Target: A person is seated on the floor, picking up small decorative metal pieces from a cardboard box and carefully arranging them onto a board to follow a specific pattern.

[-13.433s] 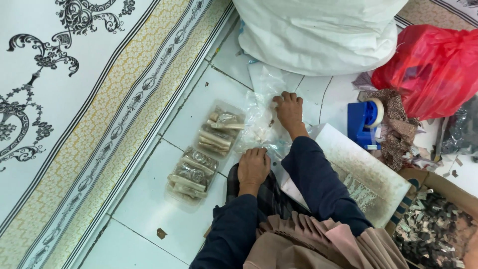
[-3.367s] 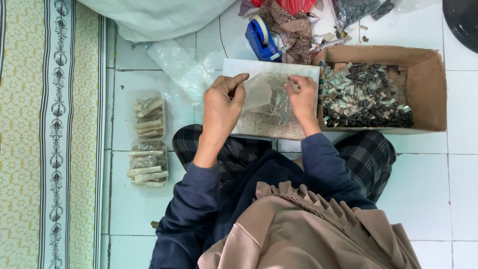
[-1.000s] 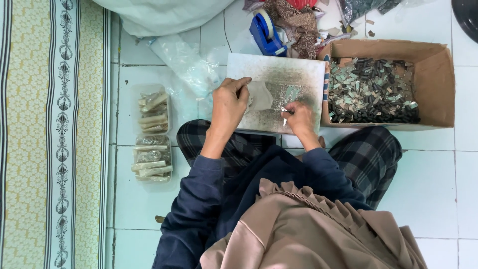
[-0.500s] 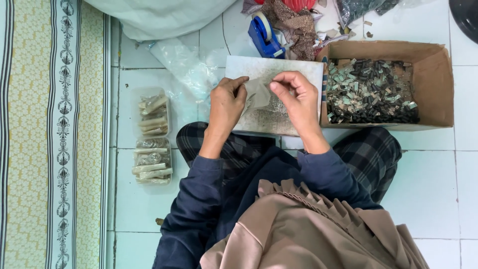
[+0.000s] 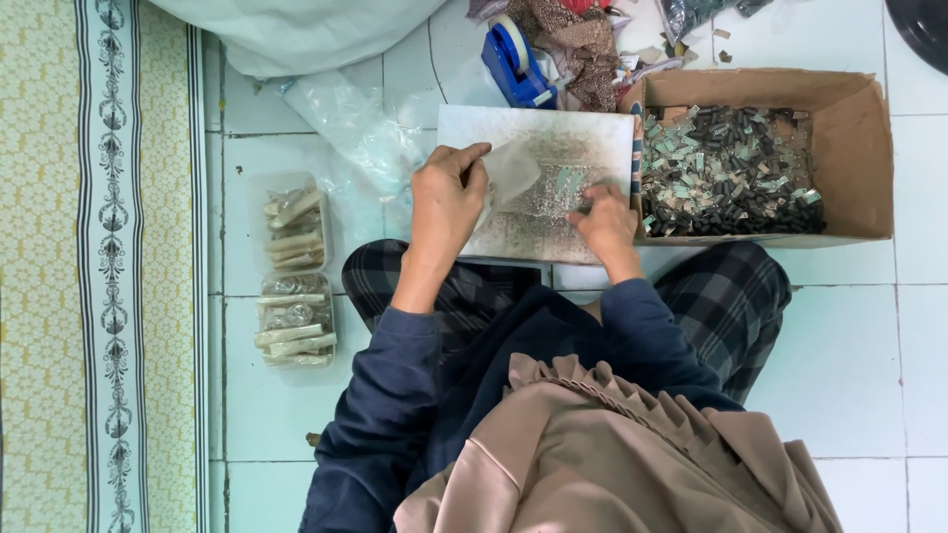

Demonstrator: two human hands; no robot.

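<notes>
Left grip pinches clear bag at edge.

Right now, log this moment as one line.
left hand: holds clear bag | right hand: on board, gathering pieces | box: beside board

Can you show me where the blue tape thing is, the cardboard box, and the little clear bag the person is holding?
Blue tape dispenser (image 5: 515, 61): head view, on its blue body.
Cardboard box (image 5: 875, 148): head view, on its right wall.
Small clear bag (image 5: 510, 172): head view, on the plastic beside the left hand (image 5: 446, 200).
</notes>
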